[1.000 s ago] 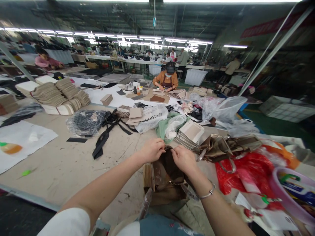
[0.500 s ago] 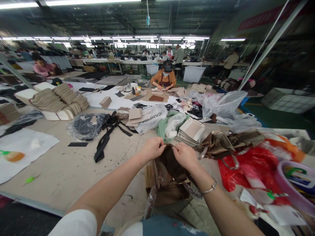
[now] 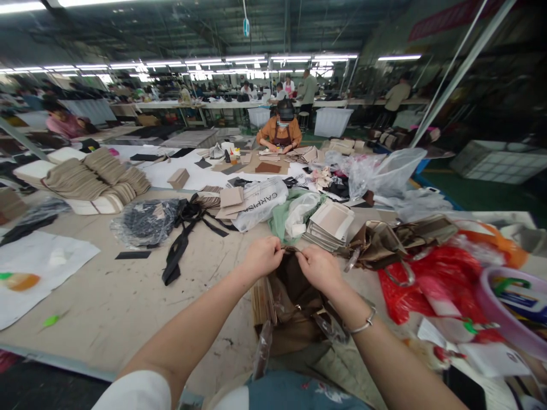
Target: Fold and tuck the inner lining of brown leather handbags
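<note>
A brown bag (image 3: 294,287) stands upright at the table's near edge, right in front of me, its mouth facing up. My left hand (image 3: 265,257) pinches the far rim on one side. A short way to the right, my right hand (image 3: 318,266) grips the same rim, so a narrow stretch of edge lies between my fists. Clear plastic wraps the bag's handles (image 3: 264,341), which hang toward me. Beyond my right hand lies a stack of beige panels (image 3: 329,225), and more brown bags (image 3: 387,239) lie beside it.
Red plastic (image 3: 440,279) and a purple basin (image 3: 491,296) crowd the right side. Black straps (image 3: 175,256) and a plastic-wrapped black bundle (image 3: 147,222) lie left of centre. Piled beige pieces (image 3: 81,176) stand farther left. Across the table sits a co-worker in orange (image 3: 280,134).
Both hands keep their grip on the bag's rim and have barely moved. The whole view has shifted slightly, with the background sliding a little left.
</note>
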Available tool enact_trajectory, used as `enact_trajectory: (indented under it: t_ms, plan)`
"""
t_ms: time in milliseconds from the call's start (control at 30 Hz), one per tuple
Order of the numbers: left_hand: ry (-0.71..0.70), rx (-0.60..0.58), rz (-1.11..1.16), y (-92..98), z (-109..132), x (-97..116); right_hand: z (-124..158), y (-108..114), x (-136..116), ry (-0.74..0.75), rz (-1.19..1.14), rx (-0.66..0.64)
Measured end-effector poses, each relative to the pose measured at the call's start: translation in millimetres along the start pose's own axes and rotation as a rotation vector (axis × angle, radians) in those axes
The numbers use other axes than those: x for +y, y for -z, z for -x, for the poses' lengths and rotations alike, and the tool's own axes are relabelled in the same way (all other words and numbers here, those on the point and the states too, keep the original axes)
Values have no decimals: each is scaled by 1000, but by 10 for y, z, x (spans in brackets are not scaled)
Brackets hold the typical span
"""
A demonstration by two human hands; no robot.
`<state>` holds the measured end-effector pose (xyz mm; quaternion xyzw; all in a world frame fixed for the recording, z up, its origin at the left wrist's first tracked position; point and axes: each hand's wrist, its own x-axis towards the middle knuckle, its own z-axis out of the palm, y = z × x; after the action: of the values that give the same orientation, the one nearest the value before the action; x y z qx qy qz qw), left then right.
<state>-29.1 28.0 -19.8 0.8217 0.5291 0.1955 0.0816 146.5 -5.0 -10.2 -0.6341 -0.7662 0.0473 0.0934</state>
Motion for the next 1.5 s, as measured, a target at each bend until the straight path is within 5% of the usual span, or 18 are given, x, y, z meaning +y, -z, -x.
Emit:
enact_trajectory:
  t_ms: [400,967,1167,1400,1500]
  plan:
    - [34,7,11,15,38,8,43,-7,134,165,-253,49]
    - [19,-11,-3,30,59,14,-231,-24,-10,177,-41,-20]
    - [73,-7,189,47,91,20,-228,-47,-16,138,13,-1]
    - [163,-272,-32,150,145,-84,-198,-43,-41,111,38,21]
    - [89,-353,-90,218,133,-154,-149,-23,-78,130,6,19]
